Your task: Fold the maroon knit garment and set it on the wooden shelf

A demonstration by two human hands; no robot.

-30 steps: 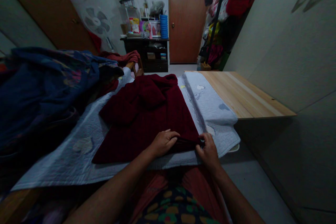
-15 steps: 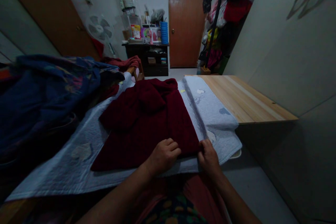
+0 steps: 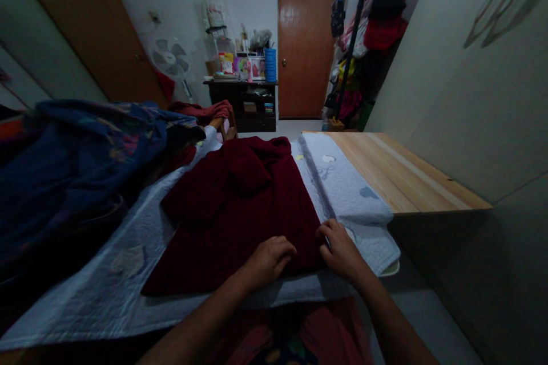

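- Head view: the left hand [image 3: 268, 262] rests over the near part of a dark red garment [image 3: 244, 228], its fingers bent; whether cloth is caught under the thumb cannot be told.
- Just to its right, the right hand [image 3: 341, 250] is at the garment's near right corner, thumb and fingers slightly apart, fingertips at the cloth's right edge.
- Dark red garment: it lies spread between and beyond the hands, wider at the near edge, with bulky folds across its far and left parts.
- Beneath it is a pale quilted cover [image 3: 359, 182], showing along the near edge and on both sides; a grey band runs along it, right of the garment.
- Reddish trousers [image 3: 338, 325] on the person's legs show at the near edge.
- Right of the cover lies a wooden board [image 3: 398, 177], partly overlapped by it.
- Left, a blue patterned cloth [image 3: 85, 148] is heaped with darker clothes.
- Far left stands a white fan [image 3: 170, 57], near a dark cabinet [image 3: 222, 97] carrying packets and a blue container [image 3: 270, 65].
- Right of the cabinet is a closed brown door [image 3: 303, 40].
- Far right, a red bag [image 3: 381, 34] hangs beside a black pole [image 3: 353, 34].
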